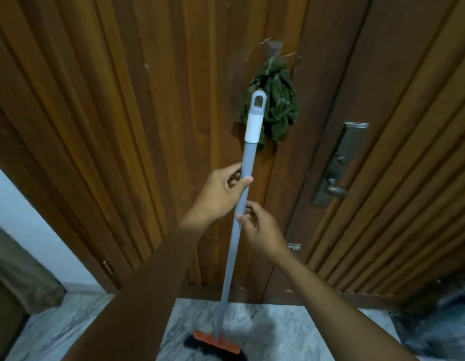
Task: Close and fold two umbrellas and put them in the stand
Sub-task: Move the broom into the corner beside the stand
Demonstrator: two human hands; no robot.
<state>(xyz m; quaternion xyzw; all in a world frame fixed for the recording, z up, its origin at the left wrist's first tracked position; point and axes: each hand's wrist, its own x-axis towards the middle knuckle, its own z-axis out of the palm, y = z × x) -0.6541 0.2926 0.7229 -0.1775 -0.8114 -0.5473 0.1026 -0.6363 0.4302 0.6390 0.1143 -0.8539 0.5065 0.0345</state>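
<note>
Left hand (223,190) pinches the long grey broom pole (240,201) high up, steadying it upright; right hand (260,225) pinches just below, likely guiding it against the brown wooden door (148,126). No umbrellas or stand in view.

Long-handled broom (231,256) with a grey pole, a white plastic end cap with a hanging eye (253,123), and an orange head (215,341) with dark bristles. It stands nearly upright just in front of the brown wooden door (148,126), cap leaning towards it and head on the floor at its foot. The left hand (221,191) grips the pole above the right hand (260,227), which seems to pinch it.
</note>
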